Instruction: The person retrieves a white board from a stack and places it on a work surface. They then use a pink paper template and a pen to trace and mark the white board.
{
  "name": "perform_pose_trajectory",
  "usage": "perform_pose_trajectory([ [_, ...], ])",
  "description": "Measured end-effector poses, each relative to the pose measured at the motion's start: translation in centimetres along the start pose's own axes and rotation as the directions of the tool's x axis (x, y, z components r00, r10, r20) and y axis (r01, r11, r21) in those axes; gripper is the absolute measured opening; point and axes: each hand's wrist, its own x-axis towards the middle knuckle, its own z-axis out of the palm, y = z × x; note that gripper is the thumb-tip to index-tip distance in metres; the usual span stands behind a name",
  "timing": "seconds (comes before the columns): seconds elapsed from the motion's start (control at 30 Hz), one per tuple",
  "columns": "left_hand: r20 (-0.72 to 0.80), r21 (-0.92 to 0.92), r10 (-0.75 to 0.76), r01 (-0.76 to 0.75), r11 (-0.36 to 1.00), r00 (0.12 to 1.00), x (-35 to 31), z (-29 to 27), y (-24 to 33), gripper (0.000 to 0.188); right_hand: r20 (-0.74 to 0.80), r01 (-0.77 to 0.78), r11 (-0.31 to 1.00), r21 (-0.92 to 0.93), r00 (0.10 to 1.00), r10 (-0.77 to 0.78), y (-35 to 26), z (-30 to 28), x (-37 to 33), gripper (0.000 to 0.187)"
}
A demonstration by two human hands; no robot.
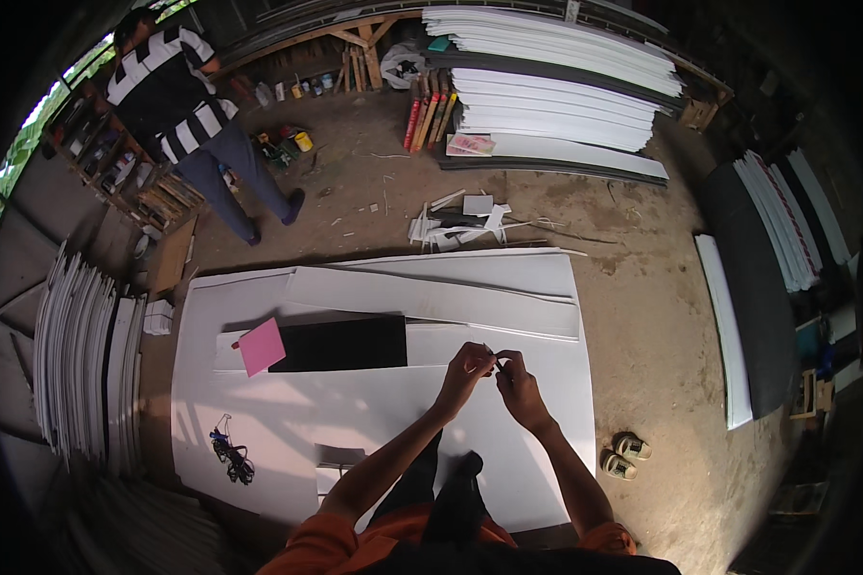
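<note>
Over the large white sheet (pixel 297 412), my left hand (pixel 468 366) and my right hand (pixel 519 385) meet with bent fingers pinched together. Between them is a small, thin, dark thing, too small to name; both hands seem closed on it. Beyond my hands, a long white strip (pixel 431 299) lies across the sheet's far side. To the left sits a black rectangular sheet (pixel 350 343), with a pink square piece (pixel 262 347) overlapping its left end. A tangle of dark cord (pixel 230 454) rests near the sheet's left part.
Offcuts (pixel 460 222) litter the floor beyond the sheet. Stacked white boards (pixel 556 105) stand at the back, more boards (pixel 81 355) lean at left, and dark and white panels (pixel 753 287) at right. Shoes (pixel 625 455) sit right of the sheet. A person (pixel 177 105) stands far left.
</note>
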Motion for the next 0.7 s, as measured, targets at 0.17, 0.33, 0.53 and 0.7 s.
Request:
perform_pose_trajectory([
  [0.17, -0.301, -0.14, 0.213, -0.264, 0.954, 0.929, -5.3, -10.2, 5.3, 0.013, 0.168, 0.166, 0.986, 0.032, 0.971, -0.169, -7.2, 11.1, 3.6, 0.03],
  [0.33, -0.556, -0.12, 0.276, -0.404, 0.907, 0.784, -12.0, -23.6, 6.3, 0.016, 0.451, 0.343, 0.938, -0.045, 0.845, -0.287, -12.2, 23.8, 7.1, 0.021],
  [0.53, -0.814, -0.071, 0.114, -0.293, 0.954, 0.569, -17.2, -40.2, 2.4, 0.018, 0.57, 0.447, 0.868, -0.216, 0.779, -0.26, -10.5, 35.9, 14.7, 0.016],
  [0.7, -0.928, -0.093, -0.001, -0.228, 0.969, 0.372, -20.9, -51.3, 1.6, 0.017, 0.448, 0.365, 0.889, -0.278, 0.868, -0.216, -5.3, 41.0, 20.7, 0.017],
])
